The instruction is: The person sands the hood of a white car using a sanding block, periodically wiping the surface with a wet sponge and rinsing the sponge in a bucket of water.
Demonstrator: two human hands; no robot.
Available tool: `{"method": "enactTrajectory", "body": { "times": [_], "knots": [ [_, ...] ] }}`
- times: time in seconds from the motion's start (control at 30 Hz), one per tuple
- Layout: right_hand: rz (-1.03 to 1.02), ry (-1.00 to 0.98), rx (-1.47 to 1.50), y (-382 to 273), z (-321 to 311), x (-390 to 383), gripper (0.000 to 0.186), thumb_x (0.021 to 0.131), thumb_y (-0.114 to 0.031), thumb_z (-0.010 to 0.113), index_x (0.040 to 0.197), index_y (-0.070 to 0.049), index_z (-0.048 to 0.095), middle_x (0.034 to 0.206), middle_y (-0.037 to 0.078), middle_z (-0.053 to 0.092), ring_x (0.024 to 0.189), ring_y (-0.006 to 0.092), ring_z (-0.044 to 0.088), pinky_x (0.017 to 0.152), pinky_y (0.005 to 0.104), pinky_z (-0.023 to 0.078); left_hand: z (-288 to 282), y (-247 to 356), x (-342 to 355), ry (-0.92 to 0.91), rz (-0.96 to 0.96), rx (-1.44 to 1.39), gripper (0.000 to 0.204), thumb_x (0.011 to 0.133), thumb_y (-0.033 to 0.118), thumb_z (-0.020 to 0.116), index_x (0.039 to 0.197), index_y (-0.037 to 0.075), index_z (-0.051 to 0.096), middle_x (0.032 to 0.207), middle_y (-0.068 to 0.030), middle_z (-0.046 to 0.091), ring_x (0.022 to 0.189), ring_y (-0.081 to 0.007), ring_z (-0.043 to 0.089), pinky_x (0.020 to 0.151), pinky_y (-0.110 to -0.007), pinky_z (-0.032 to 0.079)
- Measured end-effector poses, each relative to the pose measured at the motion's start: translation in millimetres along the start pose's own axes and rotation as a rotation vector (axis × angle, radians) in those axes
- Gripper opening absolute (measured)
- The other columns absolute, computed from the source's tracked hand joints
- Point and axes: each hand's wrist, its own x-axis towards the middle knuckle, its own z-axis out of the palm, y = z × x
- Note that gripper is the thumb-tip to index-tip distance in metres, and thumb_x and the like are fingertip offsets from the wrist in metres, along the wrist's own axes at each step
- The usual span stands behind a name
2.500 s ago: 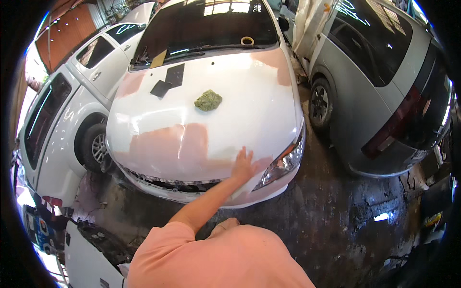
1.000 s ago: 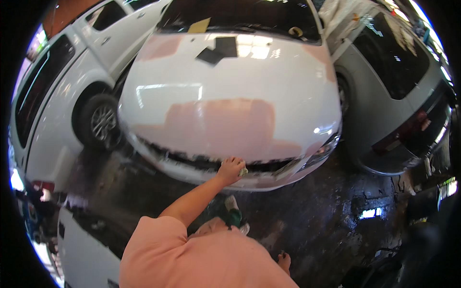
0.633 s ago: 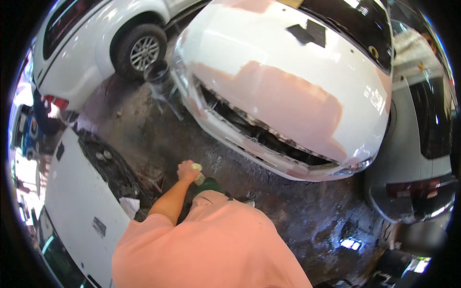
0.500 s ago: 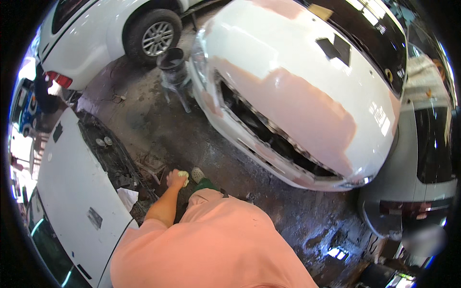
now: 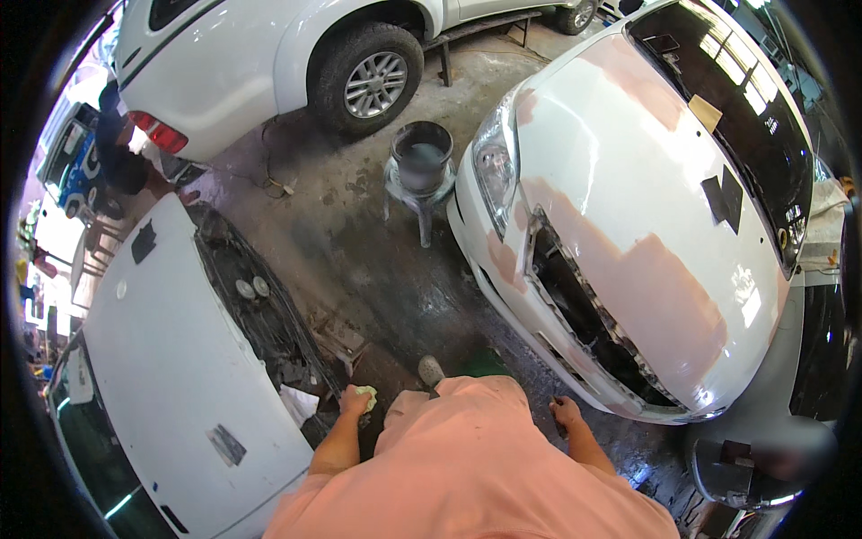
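My left hand hangs low beside the dismantled front of the white car on the left, its fingers closed round a crumpled pale yellow-green cloth. On the other side of my body, my right hand hangs near the bumper of the white car with pinkish filler patches. Its fingers are curled, and a small dark thing shows by them that I cannot make out. Straight ahead, a dark bucket with greyish contents stands on a stool.
A white hood with a grey sanding sheet on it fills the left side. The large white vehicle's wheel is behind the bucket. Dark sheets lie on the patched hood. A person is at the far left.
My view has swung left and moved toward the bucket. My right hand has come into sight on the right. The cloth remains in my left hand.
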Motion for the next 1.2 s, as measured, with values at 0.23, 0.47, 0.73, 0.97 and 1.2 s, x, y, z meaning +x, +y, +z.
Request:
{"method": "enactTrajectory", "body": {
  "times": [0.23,0.47,0.73,0.97,1.2],
  "knots": [
    [-0.001,-0.262,-0.141,-74.1,5.8,22.1,0.063,0.087,-0.048,0.078,0.131,-0.003,0.073,0.125,0.026,0.074,0.122,0.0394,0.07,0.102,0.0479,0.054,-28.4,44.0,35.7,0.093,-0.001,-0.213,0.052,0.078,0.028,0.08,0.119,-0.003,0.07,0.12,-0.0263,0.073,0.111,-0.0408,0.072,0.093,-0.047,0.056],
    [0.067,-0.423,-0.138,-107.0,21.6,79.7,0.06,0.087,-0.046,0.076,0.128,-0.002,0.075,0.134,0.027,0.07,0.128,0.0411,0.066,0.107,0.0487,0.053,-100.3,121.2,67.5,0.1,-0.042,-0.326,0.045,0.081,0.025,0.076,0.117,-0.002,0.072,0.114,-0.0246,0.074,0.11,-0.0354,0.072,0.095,-0.044,0.054],
    [0.161,-0.42,0.064,-194.1,11.5,139.1,0.066,0.089,-0.049,0.075,0.134,-0.001,0.071,0.134,0.028,0.069,0.125,0.0437,0.067,0.105,0.049,0.054,-210.7,280.4,150.2,-0.022,0.017,-0.718,0.044,0.094,0.023,0.066,0.133,0.003,0.064,0.115,-0.0134,0.071,0.099,-0.0284,0.07,0.086,-0.042,0.055],
    [0.332,-0.088,0.294,-243.5,-18.3,117.2,0.049,0.095,-0.03,0.074,0.128,0.006,0.071,0.122,0.031,0.074,0.115,0.038,0.073,0.101,0.0447,0.054,-241.8,550.9,239.8,-0.331,0.44,-0.784,0.047,0.1,0.029,0.06,0.14,0.006,0.059,0.121,-0.0115,0.07,0.11,-0.0257,0.068,0.097,-0.039,0.052],
    [0.539,0.125,0.516,-335.3,19.0,30.5,0.047,0.098,-0.025,0.072,0.134,0.004,0.067,0.128,0.026,0.073,0.121,0.0404,0.069,0.104,0.0449,0.052,-230.8,754.8,376.0,-0.151,0.882,0.161,0.064,0.091,0.03,0.07,0.148,0.005,0.057,0.153,-0.0199,0.054,0.134,-0.0366,0.058,0.114,-0.044,0.045]
  ]
}}
